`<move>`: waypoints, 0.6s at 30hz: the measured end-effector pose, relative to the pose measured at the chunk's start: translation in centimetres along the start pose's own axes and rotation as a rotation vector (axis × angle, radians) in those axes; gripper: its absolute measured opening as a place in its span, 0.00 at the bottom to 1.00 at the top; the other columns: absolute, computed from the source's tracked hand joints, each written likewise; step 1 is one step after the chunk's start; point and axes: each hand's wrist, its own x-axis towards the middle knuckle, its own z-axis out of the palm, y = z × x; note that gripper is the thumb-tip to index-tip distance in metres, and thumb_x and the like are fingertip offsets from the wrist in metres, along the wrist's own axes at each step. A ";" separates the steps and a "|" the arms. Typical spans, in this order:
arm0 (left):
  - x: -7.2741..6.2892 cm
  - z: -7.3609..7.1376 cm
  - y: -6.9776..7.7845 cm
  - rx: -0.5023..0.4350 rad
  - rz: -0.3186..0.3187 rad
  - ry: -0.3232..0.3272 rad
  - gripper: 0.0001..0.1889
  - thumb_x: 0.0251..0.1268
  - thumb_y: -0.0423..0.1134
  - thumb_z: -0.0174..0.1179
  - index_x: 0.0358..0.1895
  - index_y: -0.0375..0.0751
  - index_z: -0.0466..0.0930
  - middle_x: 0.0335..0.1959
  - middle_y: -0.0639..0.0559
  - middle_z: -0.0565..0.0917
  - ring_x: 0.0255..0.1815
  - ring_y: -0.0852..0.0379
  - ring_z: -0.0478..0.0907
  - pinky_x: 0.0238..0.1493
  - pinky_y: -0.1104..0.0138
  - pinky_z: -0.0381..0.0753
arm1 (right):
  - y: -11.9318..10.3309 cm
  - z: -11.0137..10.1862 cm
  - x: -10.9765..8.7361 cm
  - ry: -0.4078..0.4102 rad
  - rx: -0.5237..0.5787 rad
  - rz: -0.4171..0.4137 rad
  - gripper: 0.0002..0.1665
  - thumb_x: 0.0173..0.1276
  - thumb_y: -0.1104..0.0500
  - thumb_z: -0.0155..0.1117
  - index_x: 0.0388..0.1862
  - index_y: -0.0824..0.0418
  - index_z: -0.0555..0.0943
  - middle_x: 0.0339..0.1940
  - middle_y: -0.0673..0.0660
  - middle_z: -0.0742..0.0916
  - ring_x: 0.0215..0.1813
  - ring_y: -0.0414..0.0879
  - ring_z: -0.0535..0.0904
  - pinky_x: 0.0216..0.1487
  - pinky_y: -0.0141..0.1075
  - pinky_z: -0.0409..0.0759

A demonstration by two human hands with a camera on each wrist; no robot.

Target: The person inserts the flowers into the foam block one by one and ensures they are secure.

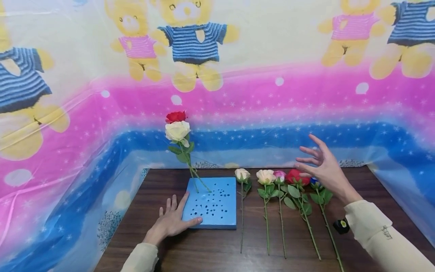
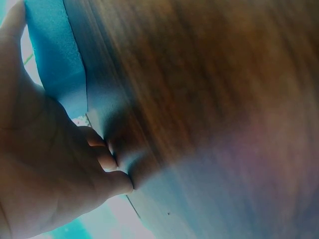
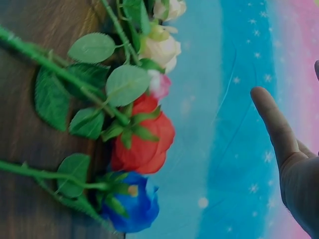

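Observation:
My left hand (image 1: 172, 218) rests against the left side of a blue foam block (image 1: 221, 207), thumb on its near edge and fingers spread. Many small holes dot the block's top. A white rose (image 1: 176, 131) and a red rose (image 1: 176, 116) stand in its far left part, leaning left. My right hand (image 1: 323, 166) is raised with nothing in it, fingers spread, above the heads of a lying red rose (image 1: 295, 176) and a blue rose (image 1: 315, 182). In the right wrist view the red rose (image 3: 144, 139) and blue rose (image 3: 132, 204) lie apart from the hand.
To the right of the block lie a small white rose (image 1: 242, 175), a cream rose (image 1: 266, 176) and a pink rose (image 1: 280, 176), stems toward me. A small black object (image 1: 341, 226) sits by the right sleeve. Patterned cloth (image 1: 255, 113) hangs behind the wooden table (image 1: 204, 249).

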 end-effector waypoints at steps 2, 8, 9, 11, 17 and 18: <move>-0.1 0.1 -0.1 -0.004 0.001 0.001 0.63 0.69 0.80 0.62 0.95 0.55 0.39 0.90 0.21 0.38 0.91 0.21 0.31 0.81 0.21 0.34 | 0.4 -0.4 -0.4 0.006 -0.003 0.008 0.66 0.76 0.59 0.79 0.95 0.31 0.45 0.88 0.65 0.70 0.65 0.42 0.89 0.51 0.54 0.93; -0.3 0.3 -0.3 -0.007 -0.005 -0.004 0.63 0.69 0.81 0.62 0.95 0.56 0.39 0.90 0.22 0.38 0.91 0.21 0.31 0.81 0.20 0.35 | 1.6 -1.4 -1.3 0.001 -0.004 0.015 0.64 0.78 0.61 0.77 0.96 0.34 0.45 0.88 0.69 0.69 0.64 0.40 0.89 0.50 0.52 0.94; -0.3 0.3 -0.3 -0.007 -0.005 -0.004 0.63 0.69 0.81 0.61 0.95 0.56 0.39 0.90 0.22 0.38 0.91 0.21 0.31 0.81 0.20 0.35 | 1.7 -1.6 -1.5 -0.001 -0.006 0.010 0.64 0.79 0.61 0.76 0.96 0.34 0.45 0.88 0.70 0.69 0.64 0.39 0.89 0.50 0.53 0.93; -0.3 0.3 -0.3 -0.006 -0.002 -0.001 0.63 0.69 0.81 0.62 0.95 0.56 0.39 0.90 0.22 0.38 0.91 0.21 0.32 0.81 0.21 0.35 | 1.9 -1.9 -1.7 0.000 -0.005 0.003 0.63 0.79 0.63 0.75 0.96 0.35 0.45 0.88 0.71 0.69 0.63 0.39 0.89 0.49 0.51 0.94; -0.2 0.1 -0.2 -0.003 -0.001 0.007 0.63 0.69 0.80 0.62 0.95 0.55 0.40 0.90 0.22 0.38 0.91 0.21 0.32 0.82 0.21 0.35 | 2.4 -2.8 -2.3 0.005 0.000 0.006 0.63 0.80 0.64 0.74 0.96 0.36 0.45 0.87 0.70 0.70 0.63 0.39 0.90 0.48 0.48 0.94; -0.2 0.1 -0.1 -0.006 -0.001 0.007 0.63 0.69 0.80 0.62 0.95 0.55 0.40 0.90 0.21 0.38 0.91 0.21 0.32 0.82 0.21 0.35 | 2.4 -2.9 -2.3 0.002 -0.002 0.005 0.63 0.80 0.64 0.74 0.96 0.37 0.45 0.87 0.70 0.71 0.63 0.39 0.90 0.47 0.48 0.94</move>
